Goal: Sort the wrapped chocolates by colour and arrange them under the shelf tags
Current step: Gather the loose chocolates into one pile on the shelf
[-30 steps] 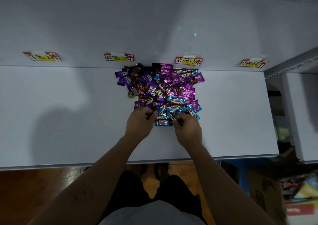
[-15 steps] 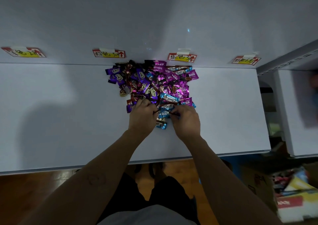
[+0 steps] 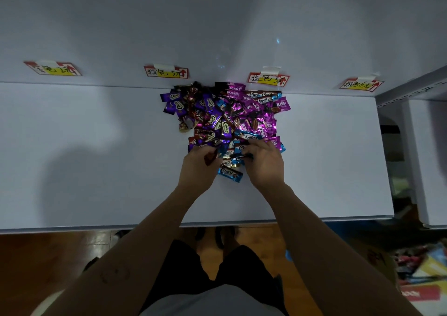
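Observation:
A mixed pile of wrapped chocolates (image 3: pixel 225 115), purple, pink, blue and brown, lies on the white shelf (image 3: pixel 84 158) against the back wall. My left hand (image 3: pixel 197 168) is at the pile's near edge and pinches a brown chocolate (image 3: pixel 210 159). My right hand (image 3: pixel 264 164) is beside it and pinches a dark chocolate (image 3: pixel 242 156). A blue Choco chocolate (image 3: pixel 229 174) lies between my hands, nearest the front. Several shelf tags are taped to the back wall: far-left tag (image 3: pixel 53 68), second tag (image 3: pixel 166 72), third tag (image 3: pixel 268 79), right tag (image 3: pixel 361 85).
The shelf's front edge (image 3: pixel 217 223) runs just below my forearms. A second white shelf unit (image 3: pixel 425 146) stands to the right with a gap between. Boxes and colourful packs (image 3: pixel 420 274) lie on the floor at the lower right.
Both hands stayed at the pile's near edge, picking among the chocolates. My left hand now shows a brown chocolate in its fingers. The view shifted slightly.

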{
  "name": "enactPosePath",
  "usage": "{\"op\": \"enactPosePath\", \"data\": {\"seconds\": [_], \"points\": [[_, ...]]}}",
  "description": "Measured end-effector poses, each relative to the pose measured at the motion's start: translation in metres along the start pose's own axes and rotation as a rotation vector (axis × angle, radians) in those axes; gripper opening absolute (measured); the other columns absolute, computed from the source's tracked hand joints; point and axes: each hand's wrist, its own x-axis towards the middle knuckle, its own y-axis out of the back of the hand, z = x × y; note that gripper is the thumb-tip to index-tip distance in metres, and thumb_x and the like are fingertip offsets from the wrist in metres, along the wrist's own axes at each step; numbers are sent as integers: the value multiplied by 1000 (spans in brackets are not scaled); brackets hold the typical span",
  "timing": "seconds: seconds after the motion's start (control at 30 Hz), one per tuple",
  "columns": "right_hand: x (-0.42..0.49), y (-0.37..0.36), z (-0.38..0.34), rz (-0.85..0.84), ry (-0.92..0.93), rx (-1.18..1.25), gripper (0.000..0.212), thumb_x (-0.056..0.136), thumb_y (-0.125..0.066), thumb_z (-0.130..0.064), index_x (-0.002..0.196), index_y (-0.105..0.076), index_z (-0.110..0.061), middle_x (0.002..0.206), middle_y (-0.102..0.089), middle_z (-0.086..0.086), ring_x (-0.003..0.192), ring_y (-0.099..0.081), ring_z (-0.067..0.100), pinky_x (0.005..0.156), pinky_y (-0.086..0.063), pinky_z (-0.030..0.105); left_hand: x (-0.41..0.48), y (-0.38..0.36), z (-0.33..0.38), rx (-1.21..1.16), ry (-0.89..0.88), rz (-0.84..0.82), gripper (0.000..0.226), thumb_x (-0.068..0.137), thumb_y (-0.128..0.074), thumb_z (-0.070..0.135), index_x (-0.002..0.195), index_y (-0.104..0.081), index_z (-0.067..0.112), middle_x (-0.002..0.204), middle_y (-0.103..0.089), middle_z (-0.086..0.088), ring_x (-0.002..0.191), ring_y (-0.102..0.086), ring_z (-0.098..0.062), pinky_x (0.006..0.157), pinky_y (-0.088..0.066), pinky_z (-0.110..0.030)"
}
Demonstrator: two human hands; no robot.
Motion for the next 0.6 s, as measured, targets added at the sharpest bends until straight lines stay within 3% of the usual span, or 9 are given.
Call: {"op": "enactPosePath", "data": {"seconds": [0.1, 0.2, 0.37, 0.47, 0.6], "points": [[0, -1, 0, -25, 12, -15, 16, 82, -69, -11, 97, -75, -10, 110, -68, 6, 100, -56, 32, 84, -46, 42, -8, 6, 1, -177, 151, -44, 7, 90, -65, 22, 92, -64, 15, 89, -65, 1, 80, -63, -11, 67, -51, -23], [0, -4, 0, -25, -17, -3, 19, 83, -69, -15, 102, -72, -10, 107, -66, 9, 99, -55, 31, 85, -46, 42, -17, 11, 0, -274, 229, -47, 14, 89, -66, 24, 100, -63, 15, 92, -64, 6, 78, -61, -3, 58, -42, -11], [-7, -7, -2, -31, -138, 67, 40, 82, -71, -20, 119, -59, -14, 111, -62, 9, 103, -54, 28, 85, -48, 43, -26, 18, -11, -251, 250, -82, 14, 88, -67, 18, 101, -61, 14, 95, -67, -1, 86, -63, -15, 70, -52, -25], [-10, -10, -1, -48, -152, 87, 33, 84, -69, -21, 116, -65, -12, 109, -62, 9, 102, -56, 29, 83, -50, 42, -26, 13, -17, -8, 59, -135, 11, 91, -63, 17, 102, -64, 17, 99, -67, -1, 90, -61, -16, 76, -49, -29], [-16, -8, -1, 39, -170, 131, 27, 83, -71, -20, 108, -71, -11, 108, -62, 10, 103, -53, 28, 82, -48, 37, -20, 1, -15, 373, -321, -95, 16, 90, -62, 23, 102, -68, 15, 114, -60, -1, 109, -48, -21, 85, -44, -34]]}}
